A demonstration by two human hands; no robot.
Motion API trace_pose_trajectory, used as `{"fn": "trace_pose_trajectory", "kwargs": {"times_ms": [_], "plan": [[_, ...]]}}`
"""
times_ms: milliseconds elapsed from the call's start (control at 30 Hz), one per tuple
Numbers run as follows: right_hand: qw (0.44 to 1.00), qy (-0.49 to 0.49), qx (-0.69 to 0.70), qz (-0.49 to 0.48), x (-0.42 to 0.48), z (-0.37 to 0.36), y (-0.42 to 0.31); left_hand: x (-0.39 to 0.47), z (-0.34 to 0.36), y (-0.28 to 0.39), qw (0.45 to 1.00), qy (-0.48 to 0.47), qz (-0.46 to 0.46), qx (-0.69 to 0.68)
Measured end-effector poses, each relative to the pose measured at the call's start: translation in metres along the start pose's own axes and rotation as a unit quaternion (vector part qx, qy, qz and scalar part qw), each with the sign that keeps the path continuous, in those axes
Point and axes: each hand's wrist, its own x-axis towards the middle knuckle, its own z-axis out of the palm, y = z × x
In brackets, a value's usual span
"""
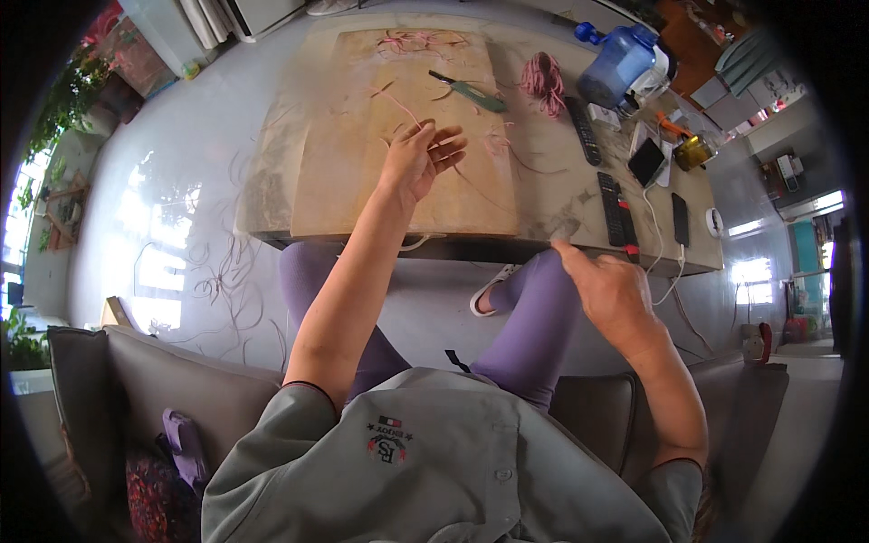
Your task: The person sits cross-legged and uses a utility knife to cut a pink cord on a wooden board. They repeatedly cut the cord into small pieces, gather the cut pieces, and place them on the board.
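Observation:
My left hand [422,159] is raised over a wooden board [353,183] lying on the table. Its thumb and index finger pinch a thin pink strand [405,108], while the other fingers are loosely spread. A fine brownish strand [482,191] runs from below this hand toward the board's right edge; where it ends is unclear. My right hand [614,292] is by my right knee at the table's front edge, its fingers bent and one digit pointing forward. Whether it grips a strand cannot be made out. Beyond my left hand lies a green-handled knife [475,95].
Pink strands [421,42] lie at the board's far end, and a pink bundle [542,78] sits right of it. Remote controls [582,130], phones [646,163], cables and a blue water jug [616,64] occupy the table's right side. Loose strands [220,285] litter the floor at left.

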Motion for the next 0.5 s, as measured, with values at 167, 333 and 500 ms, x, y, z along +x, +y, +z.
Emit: {"fn": "trace_pose_trajectory", "kwargs": {"times_ms": [167,333,500], "plan": [[0.994,-0.006,-0.058,-0.098,-0.016,-0.012,-0.002,-0.012,0.007,0.015,0.991,-0.130,-0.044,-0.004],[0.980,-0.052,-0.060,-0.184,-0.025,-0.012,-0.008,-0.019,0.036,0.030,0.968,-0.220,-0.027,0.121],[0.947,-0.089,-0.070,-0.300,-0.011,0.031,-0.035,-0.021,0.061,0.020,0.941,-0.236,-0.051,0.237]]}}
